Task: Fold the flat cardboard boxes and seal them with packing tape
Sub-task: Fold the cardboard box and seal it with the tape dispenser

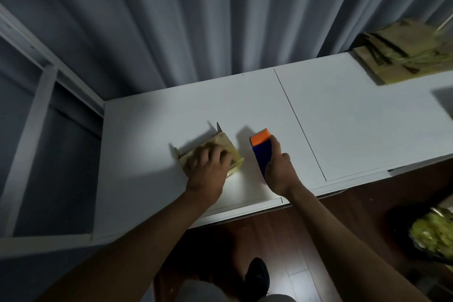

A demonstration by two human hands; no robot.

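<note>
Your left hand point(208, 164) presses down on the small box point(215, 152) near the table's point(147, 154) front, fingers spread on top. Just beside it, your right hand point(279, 171) grips the tape dispenser point(261, 149). Flat boxes point(402, 54) lie far right.

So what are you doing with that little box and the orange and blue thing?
A person is making up a small cardboard box on a white table. The left hand rests on top of the box, which looks already taped over. The right hand grips a blue and orange tape dispenser just beside it. More flat cardboard is stacked at the far right of the table.
</note>
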